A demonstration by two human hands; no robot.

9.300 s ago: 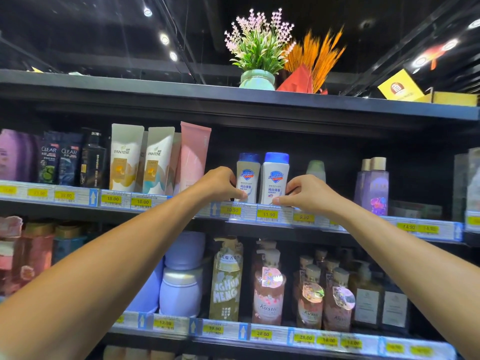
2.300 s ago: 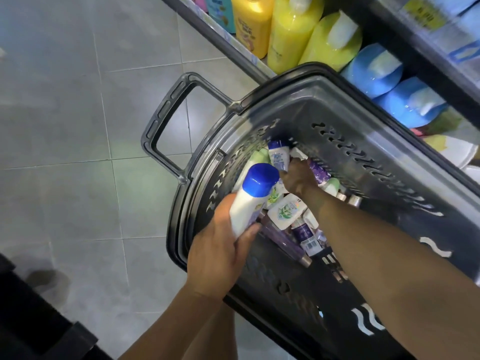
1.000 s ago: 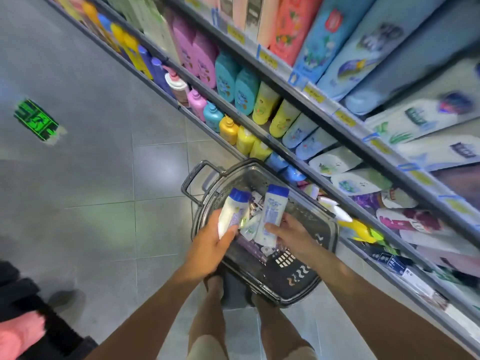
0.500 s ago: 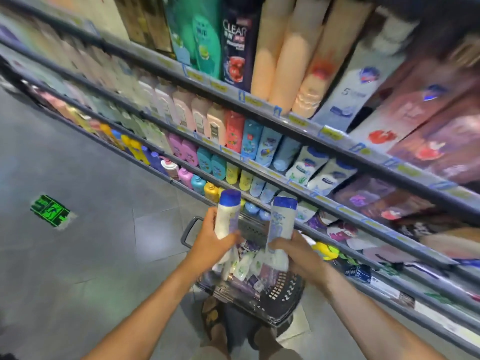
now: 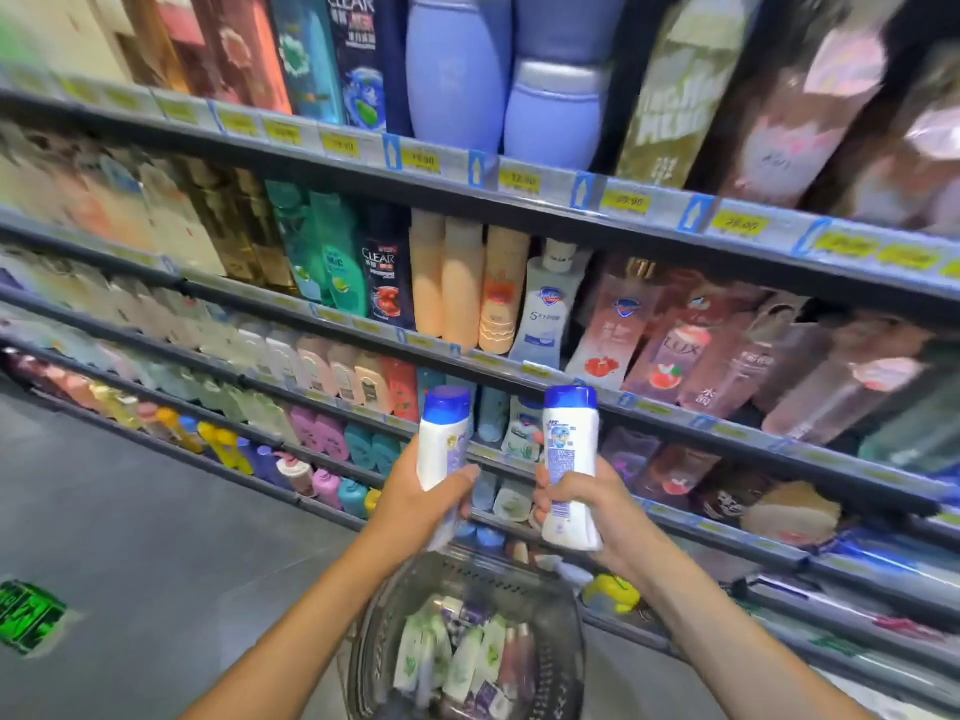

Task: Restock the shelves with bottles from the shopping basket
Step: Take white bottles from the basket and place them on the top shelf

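Note:
My left hand (image 5: 415, 498) grips a white bottle with a blue cap (image 5: 441, 439), held upright in front of the shelves. My right hand (image 5: 597, 506) grips a second white bottle with a blue cap (image 5: 569, 465) beside it, its printed label facing me. Below both hands stands the dark shopping basket (image 5: 374, 646) on the floor, with several small white, green and purple bottles (image 5: 467, 657) lying inside. The shelves (image 5: 519, 197) run in tiers across the view, packed with shampoo and body-wash bottles.
Yellow price tags (image 5: 519, 180) line the shelf edges. Large blue-violet bottles (image 5: 457, 70) stand on the top tier, peach and white ones (image 5: 462, 283) one tier down. Grey tiled floor (image 5: 130, 511) spreads to the left with a green exit marker (image 5: 28, 615).
Both hands have lifted the two blue-capped bottles up out of the basket and higher against the shelves. The view has tilted upward, showing upper tiers.

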